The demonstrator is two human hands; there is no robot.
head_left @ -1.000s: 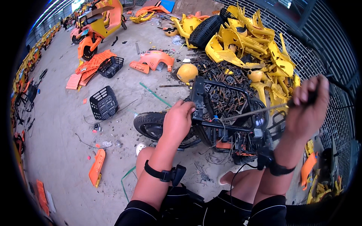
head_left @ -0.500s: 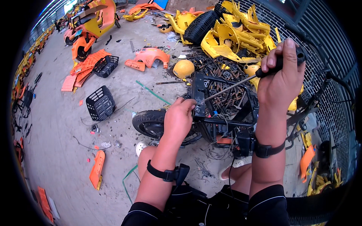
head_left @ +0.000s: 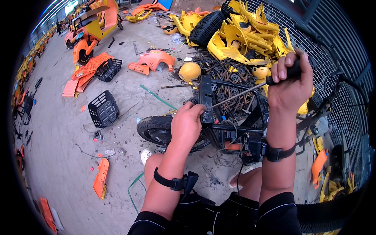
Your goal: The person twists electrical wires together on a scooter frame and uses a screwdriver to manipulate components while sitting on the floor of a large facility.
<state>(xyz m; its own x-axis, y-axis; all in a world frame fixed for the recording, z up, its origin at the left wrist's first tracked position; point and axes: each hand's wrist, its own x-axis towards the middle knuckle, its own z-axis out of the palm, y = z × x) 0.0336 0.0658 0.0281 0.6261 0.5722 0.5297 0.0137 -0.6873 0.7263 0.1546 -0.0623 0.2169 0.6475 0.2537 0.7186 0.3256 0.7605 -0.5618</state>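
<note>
Grips the screwdriver [head_left: 243, 93] by its black handle, with the right hand [head_left: 289, 88] closed around it. Slants the shaft down to the left, tip near the plate [head_left: 205, 92] at the left end of the black scooter frame [head_left: 243, 128]. Rests the left hand [head_left: 186, 123] at this plate's near-left edge, fingers curled; cannot tell if pinching something. Has open floor [head_left: 62, 145] at left, around a black basket [head_left: 103, 109]; less room on the far side, beside heaped metal parts [head_left: 219, 70].

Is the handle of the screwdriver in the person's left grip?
No, the right grip holds the screwdriver by its black handle.
</note>
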